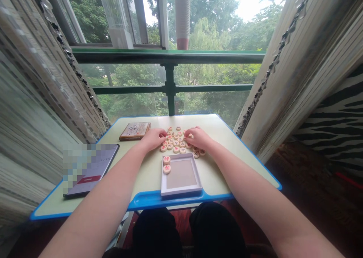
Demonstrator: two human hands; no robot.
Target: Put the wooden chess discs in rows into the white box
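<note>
In the head view, the left hand point(153, 139) and right hand point(198, 137) rest at the centre of the frame, with fingers curved down over a cluster of round wooden chess pieces point(176, 143) marked with red characters. Both sets of fingertips touch the cluster, but I cannot tell whether either hand is gripping a piece. Just below lies a white tray point(181, 174) with a grey base, and two more pieces point(166, 164) sit at its left edge. To the upper left is a flat wooden box point(134, 131). At lower left lies a tablet point(90, 171), its screen partly pixelated. All stand on a pale table point(147, 182) with a blue rim.
</note>
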